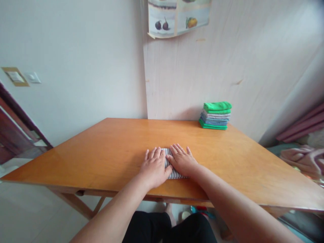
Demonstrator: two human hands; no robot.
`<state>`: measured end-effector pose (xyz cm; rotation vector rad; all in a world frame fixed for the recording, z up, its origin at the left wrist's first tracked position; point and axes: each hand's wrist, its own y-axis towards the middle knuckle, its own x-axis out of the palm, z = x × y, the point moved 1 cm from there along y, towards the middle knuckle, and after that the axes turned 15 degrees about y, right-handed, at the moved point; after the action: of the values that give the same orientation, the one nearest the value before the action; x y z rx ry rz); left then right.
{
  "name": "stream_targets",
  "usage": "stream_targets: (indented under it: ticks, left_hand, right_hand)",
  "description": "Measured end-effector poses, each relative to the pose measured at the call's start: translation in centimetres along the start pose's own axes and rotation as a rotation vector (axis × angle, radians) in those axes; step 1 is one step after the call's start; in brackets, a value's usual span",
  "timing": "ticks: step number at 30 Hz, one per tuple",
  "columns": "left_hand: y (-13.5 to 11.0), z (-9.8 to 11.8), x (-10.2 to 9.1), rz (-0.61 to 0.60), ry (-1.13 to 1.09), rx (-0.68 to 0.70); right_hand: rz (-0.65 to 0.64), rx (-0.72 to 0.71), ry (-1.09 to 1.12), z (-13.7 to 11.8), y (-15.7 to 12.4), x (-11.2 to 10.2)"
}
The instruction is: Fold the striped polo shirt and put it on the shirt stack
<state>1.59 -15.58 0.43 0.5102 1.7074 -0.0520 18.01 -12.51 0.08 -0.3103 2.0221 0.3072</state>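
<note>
A grey-and-white striped cloth, folded into a small rectangle, lies on the wooden table near its front edge. My left hand rests flat over the cloth's left side, fingers stretched forward. Over the right side lies my right hand, palm down with its fingers extended and its thumb pointing left. Both hands press on the cloth and hide much of it; only a strip between them and the front part show.
A stack of folded green, white and blue cloths stands at the table's back right corner, near the wall. Above hangs a sheet with fruit pictures. Right of the table is a pile of pinkish fabric.
</note>
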Motion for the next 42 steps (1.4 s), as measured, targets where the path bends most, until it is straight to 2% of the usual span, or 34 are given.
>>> stream_targets:
  ticks: [6, 15, 20, 23, 27, 32, 37, 42]
  left_hand:
    - [0.1, -0.1, 0.4, 0.003, -0.034, -0.007]
    - [0.2, -0.3, -0.1, -0.062, -0.117, 0.001]
    - [0.3, -1.4, -0.6, -0.087, -0.225, 0.036]
    - [-0.2, -3.2, -0.8, -0.012, -0.327, -0.002]
    - [-1.6, -5.8, -0.7, 0.144, -0.447, -0.090]
    - [-3.5, -6.8, 0.4, 0.186, -0.544, -0.205]
    - [-4.6, -6.2, 1.6, 0.160, -0.609, -0.232]
    - [-4.9, -6.0, 2.0, 0.146, -0.614, -0.208]
  right_hand:
    - [0.006, 0.001, 0.060, 0.2, 0.1, -0.1]
    - [-0.011, 0.010, 0.083, 0.6, 0.5, 0.1]
    - [-0.053, 0.026, 0.069, 0.5, 0.7, -0.9]
    - [0.017, 0.005, 0.045, 0.1, 0.1, -2.0]
    - [0.073, -0.136, 0.100, -1.0, -0.8, -2.5]
    - [0.075, -0.284, 0.146, -3.3, -0.8, -1.7]
    - [0.005, -0.301, 0.097, -4.9, -0.4, 0.3]
    - [0.030, -0.261, 0.107, -4.5, -0.7, 2.4]
